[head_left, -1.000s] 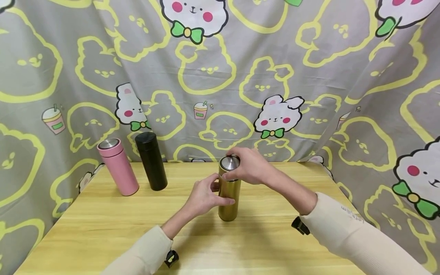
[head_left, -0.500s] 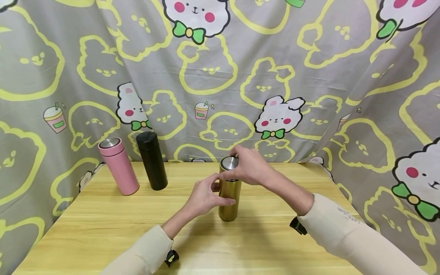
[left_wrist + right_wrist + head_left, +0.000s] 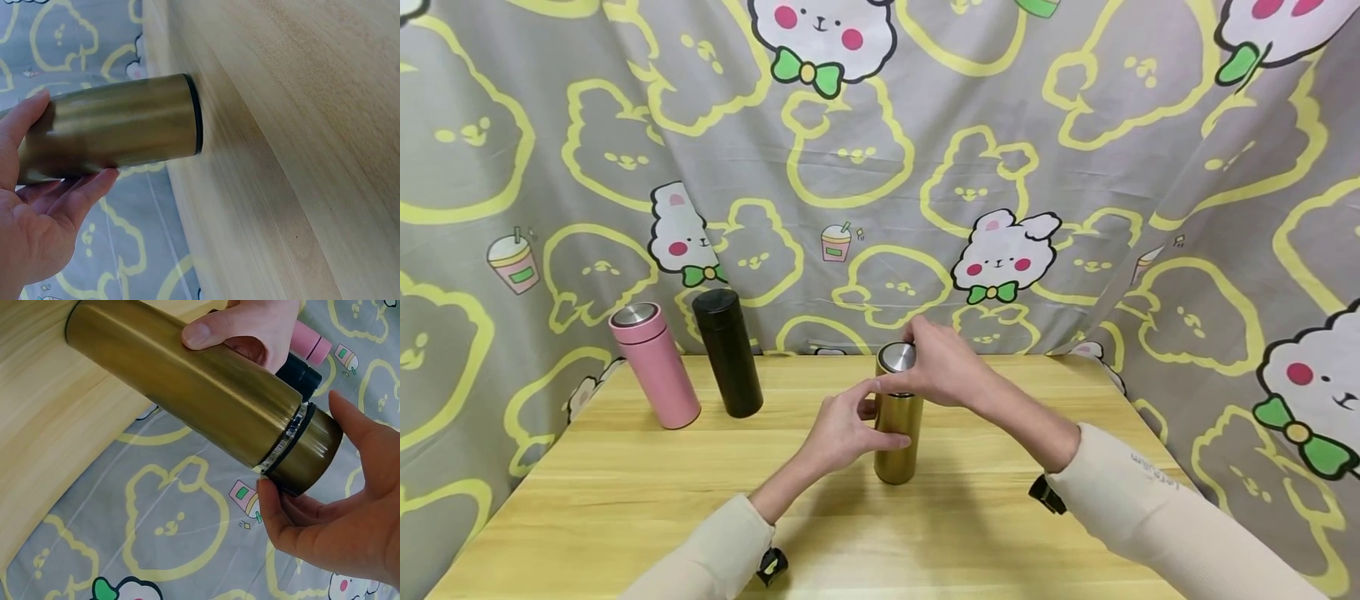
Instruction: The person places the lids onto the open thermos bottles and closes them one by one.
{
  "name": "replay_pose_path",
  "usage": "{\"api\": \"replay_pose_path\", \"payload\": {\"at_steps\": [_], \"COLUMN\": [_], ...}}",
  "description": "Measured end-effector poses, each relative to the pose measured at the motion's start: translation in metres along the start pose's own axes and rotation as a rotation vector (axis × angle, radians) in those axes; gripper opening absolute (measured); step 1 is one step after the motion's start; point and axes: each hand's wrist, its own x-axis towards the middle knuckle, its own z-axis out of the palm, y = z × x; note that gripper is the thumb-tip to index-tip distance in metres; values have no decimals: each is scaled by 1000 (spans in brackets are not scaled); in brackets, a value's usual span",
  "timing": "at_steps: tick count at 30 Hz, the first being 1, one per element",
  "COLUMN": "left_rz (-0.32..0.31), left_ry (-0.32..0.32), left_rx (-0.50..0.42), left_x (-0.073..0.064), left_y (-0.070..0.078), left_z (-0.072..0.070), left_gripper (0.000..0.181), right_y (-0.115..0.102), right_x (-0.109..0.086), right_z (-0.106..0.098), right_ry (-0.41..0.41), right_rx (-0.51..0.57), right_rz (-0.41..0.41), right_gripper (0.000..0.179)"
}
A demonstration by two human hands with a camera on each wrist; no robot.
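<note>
A gold thermos bottle (image 3: 901, 417) with a steel-topped lid (image 3: 897, 358) stands upright near the middle of the wooden table. My left hand (image 3: 841, 427) grips its body from the left, thumb across the front. Over the top, my right hand (image 3: 946, 363) holds the lid between thumb and fingers. The right wrist view shows a narrow gap between the gold lid (image 3: 315, 450) and the body, with a shiny ring visible in it. In the left wrist view the thermos's dark base rim (image 3: 195, 115) meets the tabletop.
A pink thermos (image 3: 662, 371) and a black thermos (image 3: 730, 362) stand side by side at the table's back left. A grey patterned curtain (image 3: 880, 225) hangs right behind the table (image 3: 647, 517) and along its sides. Dark straps (image 3: 771, 567) hang below both sleeves.
My right hand, on the lid, shifts and turns slightly, its thumb sliding left round the lid's front. The left hand keeps its hold on the body. The pink and black thermoses have not moved.
</note>
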Motion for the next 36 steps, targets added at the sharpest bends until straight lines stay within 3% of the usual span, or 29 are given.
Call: {"api": "replay_pose_path", "payload": {"at_steps": [6, 9, 13, 16, 24, 32, 36], "left_rz": [5, 10, 4, -1, -1, 23, 20], "left_ry": [0, -8, -18, -17, -10, -3, -4], "left_rx": [-3, -7, -12, -10, -2, 3, 3], "left_x": [0, 0, 0, 0, -1, 0, 0], "left_y": [0, 0, 1, 2, 1, 1, 0], "left_z": [0, 0, 0, 0, 0, 0, 0], "left_gripper": [82, 76, 60, 58, 58, 56, 55], "right_y": [-1, 0, 2, 2, 1, -2, -2], "right_x": [0, -1, 0, 1, 2, -2, -2], "right_z": [-10, -17, -26, -29, -27, -25, -24], "right_ry": [-97, -157, -211, -230, -190, -117, -113], "right_rx": [-4, 30, 77, 88, 117, 116, 116], "right_rz": [16, 36, 28, -9, -56, -18, -16], "right_gripper": [79, 83, 75, 62, 27, 51, 44]}}
